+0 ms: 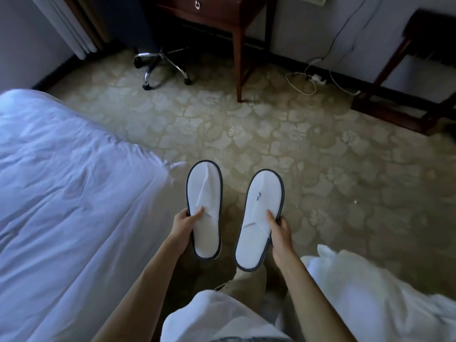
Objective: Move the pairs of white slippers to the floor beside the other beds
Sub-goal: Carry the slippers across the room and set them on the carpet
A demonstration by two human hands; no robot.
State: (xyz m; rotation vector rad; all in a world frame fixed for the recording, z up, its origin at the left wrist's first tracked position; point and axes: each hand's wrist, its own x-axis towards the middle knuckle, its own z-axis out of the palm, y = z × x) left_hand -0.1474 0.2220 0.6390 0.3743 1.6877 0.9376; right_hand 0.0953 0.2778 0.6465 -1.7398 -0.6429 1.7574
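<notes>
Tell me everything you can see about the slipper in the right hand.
The slipper in the right hand is white, flat and terry-like, with dark edge piping and a small dark mark on its upper. It is held above the patterned carpet, toe pointing away. The right hand pinches its right edge, thumb on top.

The 2 slippers [204,211] [260,218] are white with dark grey edging. The carpet [320,156] is beige with a pale flower pattern. The bedsheet [61,181] is white; the desk [237,25] is dark reddish-brown.

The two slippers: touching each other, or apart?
Apart. The head view shows patterned carpet between the left slipper and the right slipper along their whole length.
</notes>
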